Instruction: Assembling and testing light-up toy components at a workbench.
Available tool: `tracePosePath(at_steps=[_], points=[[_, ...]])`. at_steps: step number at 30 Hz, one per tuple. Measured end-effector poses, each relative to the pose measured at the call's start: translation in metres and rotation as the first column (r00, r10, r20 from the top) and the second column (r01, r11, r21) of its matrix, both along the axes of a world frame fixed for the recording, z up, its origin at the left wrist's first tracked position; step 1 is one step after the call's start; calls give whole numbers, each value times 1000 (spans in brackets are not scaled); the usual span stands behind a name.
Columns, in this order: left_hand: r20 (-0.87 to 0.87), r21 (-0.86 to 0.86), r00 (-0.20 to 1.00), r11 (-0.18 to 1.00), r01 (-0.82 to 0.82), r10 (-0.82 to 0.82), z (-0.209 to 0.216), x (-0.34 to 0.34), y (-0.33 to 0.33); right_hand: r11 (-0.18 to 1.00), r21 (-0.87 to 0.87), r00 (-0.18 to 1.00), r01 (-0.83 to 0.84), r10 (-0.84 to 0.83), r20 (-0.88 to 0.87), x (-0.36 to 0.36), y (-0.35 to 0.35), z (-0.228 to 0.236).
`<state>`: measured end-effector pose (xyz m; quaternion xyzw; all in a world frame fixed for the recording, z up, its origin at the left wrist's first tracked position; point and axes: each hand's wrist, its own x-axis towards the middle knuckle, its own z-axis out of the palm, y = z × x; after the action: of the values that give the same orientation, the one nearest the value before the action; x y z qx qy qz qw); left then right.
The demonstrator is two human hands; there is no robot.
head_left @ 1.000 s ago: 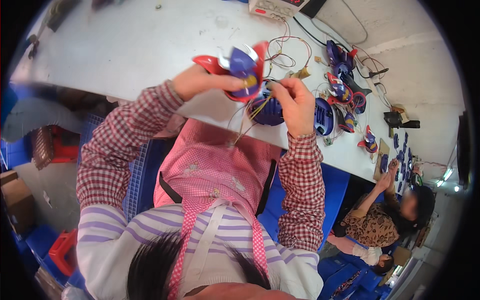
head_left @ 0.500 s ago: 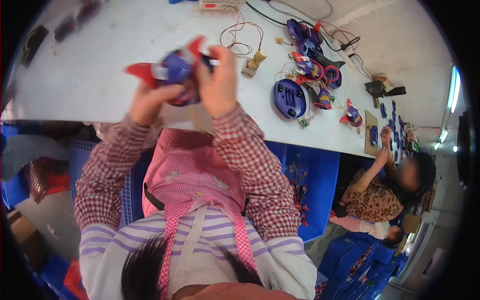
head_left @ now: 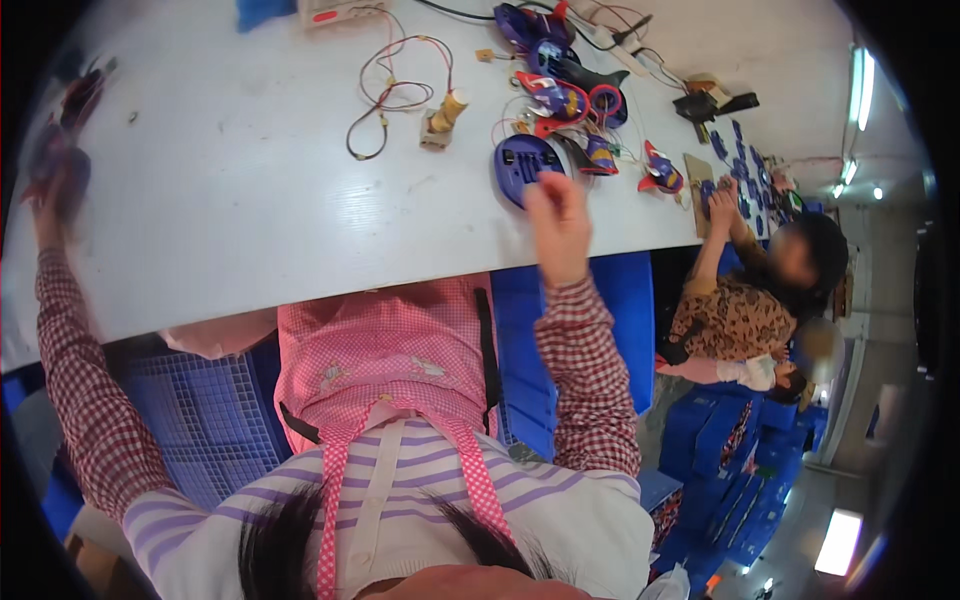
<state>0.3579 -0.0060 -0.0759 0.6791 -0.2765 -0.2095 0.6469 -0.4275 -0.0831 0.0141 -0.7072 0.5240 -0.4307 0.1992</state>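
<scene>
At the far left of the white table, my left hand (head_left: 50,203) is stretched out and blurred, closed on a purple-and-red toy (head_left: 68,172). Other dark purple-and-red pieces (head_left: 82,100) lie just beyond it. On the right, my right hand (head_left: 560,222) hovers at the near right edge of a purple oval toy base (head_left: 518,165). Its fingers are loosely bent and apart, with nothing seen between them. Whether they touch the base, I cannot tell. Purple toy bodies with red fins (head_left: 556,98) and thin wires lie behind the base.
A brass-coloured connector on a block (head_left: 443,120) trails wires from a pale box (head_left: 335,14) on the table (head_left: 250,200). Blue bins (head_left: 610,340) stand below the front edge. A co-worker (head_left: 745,300) handles purple parts at the right. A small finned toy (head_left: 661,168) lies nearer them.
My hands have parted. The left has carried the purple-and-red toy to the far left, while the right has let go and moved right to the oval base. The view has shifted.
</scene>
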Motion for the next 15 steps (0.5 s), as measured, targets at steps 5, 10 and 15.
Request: tracePosePath(at_steps=[5,10,15], points=[[306,40,952,999,2,-14,-45,52,48,921,240,927,308,-347,143,-89,-58,-6],[628,53,762,986,160,-157,25,-274,12,911,117,917,396,-385,-107,-134,-98,-1],[-10,264,625,601,754,-780,95,-525,-7,923,169,843,346,-226,-488,-106,-111,12]])
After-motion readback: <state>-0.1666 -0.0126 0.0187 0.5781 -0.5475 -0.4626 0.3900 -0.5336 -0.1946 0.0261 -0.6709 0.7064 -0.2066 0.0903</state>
